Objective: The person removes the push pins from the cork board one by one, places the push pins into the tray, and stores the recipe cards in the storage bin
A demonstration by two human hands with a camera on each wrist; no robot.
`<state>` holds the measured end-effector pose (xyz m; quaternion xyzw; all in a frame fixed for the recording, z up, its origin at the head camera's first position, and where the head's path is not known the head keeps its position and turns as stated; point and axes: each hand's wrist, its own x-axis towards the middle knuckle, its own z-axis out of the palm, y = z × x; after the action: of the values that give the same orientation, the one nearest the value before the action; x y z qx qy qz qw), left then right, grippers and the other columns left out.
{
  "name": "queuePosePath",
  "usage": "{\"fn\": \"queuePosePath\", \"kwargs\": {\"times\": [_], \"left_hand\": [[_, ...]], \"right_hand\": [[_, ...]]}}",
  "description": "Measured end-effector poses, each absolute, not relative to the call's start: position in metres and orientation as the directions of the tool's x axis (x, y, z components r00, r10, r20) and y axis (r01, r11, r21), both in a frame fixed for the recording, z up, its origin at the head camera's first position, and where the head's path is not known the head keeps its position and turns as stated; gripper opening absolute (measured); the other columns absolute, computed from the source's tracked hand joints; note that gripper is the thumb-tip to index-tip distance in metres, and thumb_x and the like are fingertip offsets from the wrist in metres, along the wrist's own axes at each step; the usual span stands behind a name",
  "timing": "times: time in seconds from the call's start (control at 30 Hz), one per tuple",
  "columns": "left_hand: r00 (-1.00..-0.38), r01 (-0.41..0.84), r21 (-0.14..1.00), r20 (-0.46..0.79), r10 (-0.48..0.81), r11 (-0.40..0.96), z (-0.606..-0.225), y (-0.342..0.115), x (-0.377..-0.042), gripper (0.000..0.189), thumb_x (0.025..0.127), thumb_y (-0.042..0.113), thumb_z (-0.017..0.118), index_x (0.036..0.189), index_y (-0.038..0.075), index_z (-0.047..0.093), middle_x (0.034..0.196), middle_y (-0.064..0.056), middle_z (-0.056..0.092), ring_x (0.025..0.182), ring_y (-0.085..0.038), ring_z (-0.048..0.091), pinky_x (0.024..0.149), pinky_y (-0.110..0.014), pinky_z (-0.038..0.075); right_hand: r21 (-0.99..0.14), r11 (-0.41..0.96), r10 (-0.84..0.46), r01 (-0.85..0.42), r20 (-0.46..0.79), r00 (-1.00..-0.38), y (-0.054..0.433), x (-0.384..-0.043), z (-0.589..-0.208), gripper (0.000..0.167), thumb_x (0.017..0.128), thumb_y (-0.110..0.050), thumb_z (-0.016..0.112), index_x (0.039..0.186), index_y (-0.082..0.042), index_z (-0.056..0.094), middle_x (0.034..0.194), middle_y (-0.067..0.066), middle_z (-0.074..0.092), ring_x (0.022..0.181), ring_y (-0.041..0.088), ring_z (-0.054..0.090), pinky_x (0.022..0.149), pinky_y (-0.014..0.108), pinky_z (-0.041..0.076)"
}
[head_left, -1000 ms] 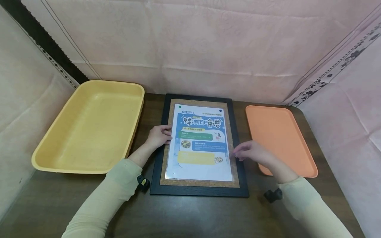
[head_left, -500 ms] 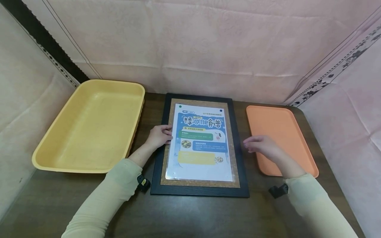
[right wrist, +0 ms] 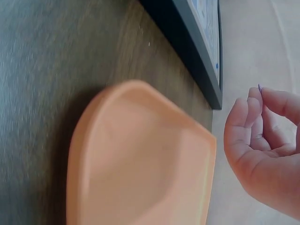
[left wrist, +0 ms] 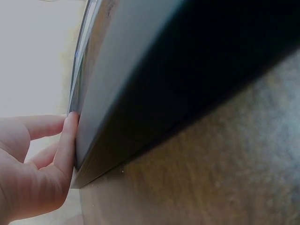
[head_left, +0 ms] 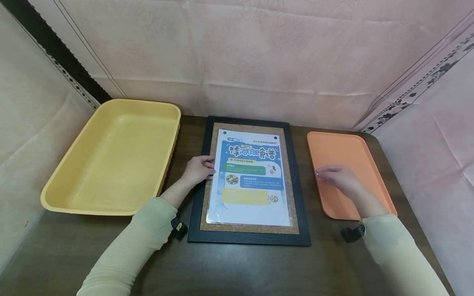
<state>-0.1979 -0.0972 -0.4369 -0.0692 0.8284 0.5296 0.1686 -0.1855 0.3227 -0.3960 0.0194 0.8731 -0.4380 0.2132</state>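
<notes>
A blue and white laminated poster (head_left: 247,176) lies on a cork board (head_left: 292,205) with a black frame. A green tack (head_left: 224,132) and a dark blue tack (head_left: 275,138) sit at its top corners. My left hand (head_left: 197,169) rests on the left side of the frame, its fingertips touching the poster's left edge. Above the left part of the orange tray (head_left: 355,156), my right hand (head_left: 340,181) pinches a tiny purple thumbtack (right wrist: 260,88) between thumb and fingertip. Most of that tack is hidden by the fingers.
A large yellow tub (head_left: 111,160) stands at the left, its right side close to my left forearm. The brown table (head_left: 237,267) carries everything and meets pink cloth walls (head_left: 237,61) at the back and sides.
My right hand has moved right, away from the board's right edge and over to the orange tray. The left hand has stayed in place on the board.
</notes>
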Motion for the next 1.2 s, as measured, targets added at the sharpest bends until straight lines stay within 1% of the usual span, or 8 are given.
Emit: {"fn": "queuePosePath", "kwargs": {"times": [0.1,0.27,0.37,0.57,0.7,0.8,0.97,1.2], "left_hand": [[-0.933,-0.294,0.854,-0.353,0.063,0.429,-0.437,-0.097,-0.198,0.052,0.089,0.007,0.06,0.139,0.008,0.044,0.109,-0.017,0.063,0.091,-0.023,0.067,0.076,-0.027,0.057],[-0.934,-0.292,0.855,-0.351,0.064,0.428,-0.436,-0.098,-0.198,0.052,0.089,0.007,0.06,0.139,0.008,0.044,0.109,-0.017,0.063,0.091,-0.023,0.067,0.076,-0.027,0.057],[-0.934,-0.293,0.856,-0.351,0.064,0.426,-0.435,-0.098,-0.197,0.052,0.089,0.007,0.06,0.139,0.007,0.044,0.109,-0.017,0.062,0.092,-0.024,0.067,0.076,-0.027,0.057],[-0.934,-0.295,0.859,-0.351,0.062,0.419,-0.435,-0.098,-0.197,0.052,0.089,0.008,0.06,0.139,0.008,0.045,0.11,-0.016,0.063,0.093,-0.024,0.067,0.077,-0.028,0.057],[-0.934,-0.296,0.86,-0.352,0.063,0.416,-0.434,-0.097,-0.197,0.052,0.089,0.008,0.06,0.139,0.009,0.044,0.11,-0.016,0.063,0.094,-0.025,0.067,0.078,-0.028,0.057],[-0.935,-0.293,0.861,-0.349,0.065,0.415,-0.435,-0.098,-0.197,0.052,0.089,0.007,0.06,0.139,0.008,0.044,0.11,-0.017,0.062,0.094,-0.024,0.067,0.077,-0.028,0.057],[-0.934,-0.296,0.86,-0.352,0.063,0.415,-0.435,-0.098,-0.197,0.052,0.089,0.007,0.06,0.139,0.008,0.044,0.11,-0.017,0.062,0.093,-0.024,0.067,0.077,-0.028,0.057],[-0.932,-0.302,0.857,-0.357,0.058,0.417,-0.435,-0.097,-0.197,0.051,0.089,0.007,0.06,0.138,0.008,0.045,0.11,-0.017,0.062,0.094,-0.025,0.067,0.078,-0.029,0.057]], "right_hand": [[-0.759,0.602,-0.129,0.248,-0.399,-0.908,0.327,-0.187,-0.396,0.052,0.094,-0.032,0.053,0.127,0.009,0.05,0.121,0.015,0.061,0.092,0.001,0.062,0.086,0.024,0.053],[-0.807,0.522,-0.111,0.276,-0.385,-0.916,0.335,-0.189,-0.397,0.052,0.094,-0.026,0.055,0.127,0.013,0.047,0.096,-0.012,0.067,0.087,0.0,0.063,0.081,0.019,0.054],[-0.828,0.483,-0.104,0.285,-0.377,-0.92,0.339,-0.19,-0.399,0.051,0.094,-0.023,0.055,0.126,0.015,0.046,0.087,-0.021,0.065,0.084,-0.001,0.063,0.078,0.016,0.053],[-0.789,0.52,-0.072,0.327,-0.422,-0.904,0.348,-0.193,-0.401,0.057,0.094,-0.029,0.054,0.132,0.012,0.042,0.092,-0.02,0.064,0.085,-0.003,0.061,0.08,0.017,0.053],[-0.769,0.528,-0.052,0.361,-0.453,-0.89,0.354,-0.195,-0.403,0.06,0.094,-0.031,0.054,0.135,0.01,0.04,0.091,-0.021,0.063,0.085,-0.005,0.061,0.081,0.019,0.053],[-0.758,0.538,-0.044,0.369,-0.462,-0.886,0.356,-0.195,-0.404,0.059,0.094,-0.031,0.055,0.134,0.01,0.04,0.088,-0.023,0.062,0.084,-0.005,0.061,0.081,0.019,0.053],[-0.712,0.58,-0.011,0.396,-0.493,-0.87,0.359,-0.196,-0.405,0.057,0.093,-0.032,0.055,0.133,0.008,0.044,0.091,-0.019,0.065,0.082,-0.005,0.061,0.08,0.02,0.053],[-0.674,0.592,0.03,0.441,-0.529,-0.848,0.36,-0.196,-0.408,0.057,0.092,-0.035,0.056,0.131,0.005,0.047,0.089,-0.018,0.066,0.08,-0.005,0.062,0.084,0.026,0.054]]}}
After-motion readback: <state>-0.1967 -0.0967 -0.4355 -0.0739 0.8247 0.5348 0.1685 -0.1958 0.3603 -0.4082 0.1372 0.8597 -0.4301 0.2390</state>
